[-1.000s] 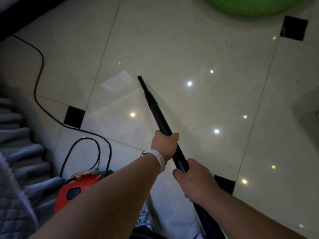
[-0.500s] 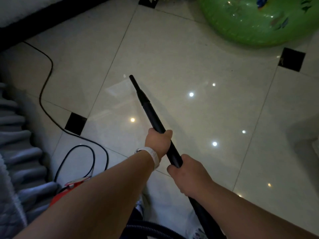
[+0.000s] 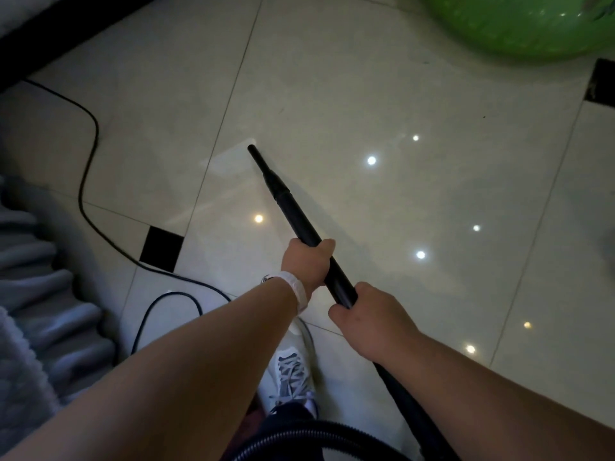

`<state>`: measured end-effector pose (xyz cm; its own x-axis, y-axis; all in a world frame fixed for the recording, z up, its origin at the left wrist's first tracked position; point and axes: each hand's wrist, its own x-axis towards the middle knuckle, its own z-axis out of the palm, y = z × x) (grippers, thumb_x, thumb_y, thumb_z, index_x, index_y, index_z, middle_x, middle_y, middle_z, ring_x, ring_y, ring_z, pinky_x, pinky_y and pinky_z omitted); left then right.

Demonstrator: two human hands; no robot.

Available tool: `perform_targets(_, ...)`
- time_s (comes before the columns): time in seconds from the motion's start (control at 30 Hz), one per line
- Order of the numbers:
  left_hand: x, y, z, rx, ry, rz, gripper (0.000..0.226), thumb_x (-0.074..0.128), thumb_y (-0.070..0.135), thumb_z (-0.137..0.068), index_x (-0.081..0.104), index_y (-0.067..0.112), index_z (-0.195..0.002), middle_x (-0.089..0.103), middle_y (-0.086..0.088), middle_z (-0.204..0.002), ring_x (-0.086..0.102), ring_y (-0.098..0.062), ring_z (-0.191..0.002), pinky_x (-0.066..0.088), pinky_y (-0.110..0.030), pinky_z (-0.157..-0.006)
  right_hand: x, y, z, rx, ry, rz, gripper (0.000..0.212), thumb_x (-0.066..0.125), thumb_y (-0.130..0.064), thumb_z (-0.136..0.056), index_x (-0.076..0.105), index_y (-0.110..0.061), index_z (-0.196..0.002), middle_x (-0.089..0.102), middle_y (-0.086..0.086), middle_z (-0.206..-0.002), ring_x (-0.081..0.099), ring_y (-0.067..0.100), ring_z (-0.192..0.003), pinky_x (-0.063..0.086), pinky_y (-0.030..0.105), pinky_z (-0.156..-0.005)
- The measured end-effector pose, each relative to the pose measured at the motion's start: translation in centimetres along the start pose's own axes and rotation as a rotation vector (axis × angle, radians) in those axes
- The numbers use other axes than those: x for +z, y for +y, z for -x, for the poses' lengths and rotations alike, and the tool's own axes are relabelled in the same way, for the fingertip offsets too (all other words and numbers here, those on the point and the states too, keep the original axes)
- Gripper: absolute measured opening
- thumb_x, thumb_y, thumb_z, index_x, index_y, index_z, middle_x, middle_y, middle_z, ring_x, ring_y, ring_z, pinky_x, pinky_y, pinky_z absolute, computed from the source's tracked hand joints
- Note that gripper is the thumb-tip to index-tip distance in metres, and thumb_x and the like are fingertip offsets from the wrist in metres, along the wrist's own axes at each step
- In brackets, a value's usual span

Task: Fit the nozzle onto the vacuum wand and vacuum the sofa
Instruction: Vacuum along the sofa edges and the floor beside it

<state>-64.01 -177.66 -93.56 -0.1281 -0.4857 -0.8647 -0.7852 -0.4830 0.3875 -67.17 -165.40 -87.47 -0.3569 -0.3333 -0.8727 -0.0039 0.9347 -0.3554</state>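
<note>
While clasping the vacuum wand (image 3: pixel 299 221), left grip (image 3: pixel 307 264) ahead, right grip (image 3: pixel 369 314) behind, both closed round it, holds it slanted above the floor (image 3: pixel 332 94). Seems to carry the nozzle (image 3: pixel 263 164) at its tip already; remains to vacuum the sofa.

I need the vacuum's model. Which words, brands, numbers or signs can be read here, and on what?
None can be read.
The black wand, gripped by the left hand and right hand, bears no visible label.
The wristband and shoe show no marking.
The print on the green inflatable is blurred.
</note>
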Motion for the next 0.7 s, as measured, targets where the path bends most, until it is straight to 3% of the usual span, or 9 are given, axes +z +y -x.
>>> perform_targets(0.2,-0.5,-0.1,-0.3,-0.011,-0.021,-0.002,0.04,0.065,0.031,-0.092,0.054,0.006,-0.121,0.065,-0.012,-0.103,0.067,-0.025,-0.087,0.062,-0.038,-0.071,0.2,-1.0,0.3,0.017,0.024,0.052,0.022,0.056,-0.037,-0.093,0.047,-0.017,-0.091,0.051,-0.002,-0.075,0.049,0.014,-0.062,0.033,0.027,-0.05)
perform_targets(0.7,-1.8,1.0,1.5,0.024,-0.014,0.046,0.035,0.064,0.032,-0.092,0.053,0.008,-0.115,0.064,-0.012,-0.103,0.067,-0.027,-0.09,0.061,-0.043,-0.079,-0.5,-2.5,2.1,0.013,0.014,0.043,0.022,0.058,-0.034,-0.093,0.045,-0.019,-0.083,0.053,0.0,-0.074,0.049,0.014,-0.059,0.037,0.028,-0.052)
